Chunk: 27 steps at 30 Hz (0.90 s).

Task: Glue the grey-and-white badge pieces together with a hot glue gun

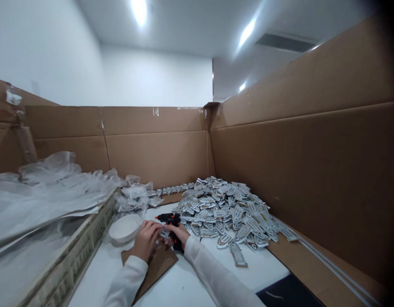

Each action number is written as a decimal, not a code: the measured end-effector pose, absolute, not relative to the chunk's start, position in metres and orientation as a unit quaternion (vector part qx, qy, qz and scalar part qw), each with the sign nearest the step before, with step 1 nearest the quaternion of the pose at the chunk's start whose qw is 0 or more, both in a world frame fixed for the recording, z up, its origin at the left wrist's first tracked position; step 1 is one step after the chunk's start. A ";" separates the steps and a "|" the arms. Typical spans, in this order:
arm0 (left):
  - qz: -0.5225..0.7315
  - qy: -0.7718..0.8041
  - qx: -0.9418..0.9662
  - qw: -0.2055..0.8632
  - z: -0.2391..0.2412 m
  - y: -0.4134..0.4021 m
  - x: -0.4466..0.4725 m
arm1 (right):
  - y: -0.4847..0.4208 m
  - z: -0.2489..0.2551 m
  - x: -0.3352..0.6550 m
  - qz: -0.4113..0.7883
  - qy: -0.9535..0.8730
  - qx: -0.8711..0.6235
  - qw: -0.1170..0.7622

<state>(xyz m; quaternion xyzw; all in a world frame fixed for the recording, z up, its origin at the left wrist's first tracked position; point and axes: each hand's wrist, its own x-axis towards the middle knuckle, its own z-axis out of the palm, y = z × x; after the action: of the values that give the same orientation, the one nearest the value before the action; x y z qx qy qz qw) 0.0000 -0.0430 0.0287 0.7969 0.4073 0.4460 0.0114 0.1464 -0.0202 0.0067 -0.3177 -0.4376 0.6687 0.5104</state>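
Note:
My left hand (145,239) and my right hand (180,234) are close together above a brown cardboard piece (155,266). Their fingers are closed on a small clear, shiny piece (164,233), partly hidden by the fingers; its exact kind I cannot make out. Right behind my hands is a black glue gun (171,218) with an orange tip pointing left and a whitish glue stick (197,219) out of its back. Its handle runs down behind my right hand. To the left of my left hand sits a round white bowl (125,228).
A large heap of flat grey-white tag-like parts (222,209) lies at the right, one loose part (237,254) in front. Clear plastic bags (134,196) lie behind the bowl. A cream crate (84,243) with plastic sheeting (49,192) stands left. Cardboard walls (158,149) enclose the table.

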 end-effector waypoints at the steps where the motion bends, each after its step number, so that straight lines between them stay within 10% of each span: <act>1: 0.442 0.414 0.796 0.004 0.029 -0.044 0.001 | -0.021 0.007 0.147 0.672 -0.437 -0.316 0.507; 12: 0.541 0.504 0.672 -0.043 0.015 -0.032 0.003 | -0.021 0.008 0.145 0.670 -0.397 -0.322 0.538; 27: 0.602 0.452 0.502 0.425 0.011 -0.030 0.013 | -0.019 0.009 0.145 0.648 -0.379 -0.355 0.557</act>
<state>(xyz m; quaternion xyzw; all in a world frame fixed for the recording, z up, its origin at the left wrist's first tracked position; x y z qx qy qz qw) 0.0129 -0.0305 0.0115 0.5022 0.4522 0.6025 0.4247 0.1450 -0.0185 0.0086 -0.3551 -0.3791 0.6476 0.5575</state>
